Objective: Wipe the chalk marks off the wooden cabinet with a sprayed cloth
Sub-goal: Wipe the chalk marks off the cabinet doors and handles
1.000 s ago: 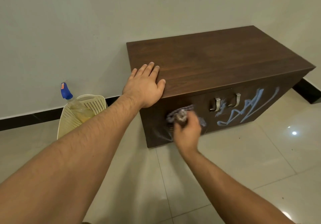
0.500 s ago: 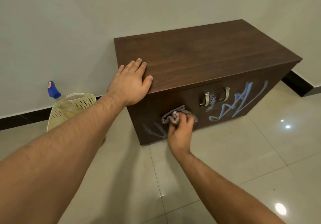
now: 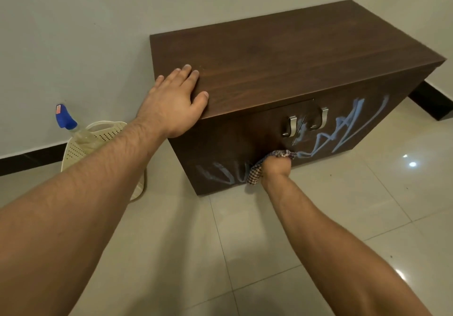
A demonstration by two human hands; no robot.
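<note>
A low dark wooden cabinet stands against the wall. Its front carries blue chalk marks on the right door and fainter, smeared marks low on the left door. My right hand is closed on a checked cloth and presses it against the lower front of the cabinet, between the two groups of marks. My left hand lies flat, fingers spread, on the cabinet's top left front corner.
Two metal handles sit at the middle of the cabinet front. A spray bottle with a blue head stands in a cream perforated basket on the tiled floor, left of the cabinet by the wall.
My right hand has slid the cloth downward along the left door, from mid-height to near the bottom edge. The left hand stays on the top corner. The view has shifted.
</note>
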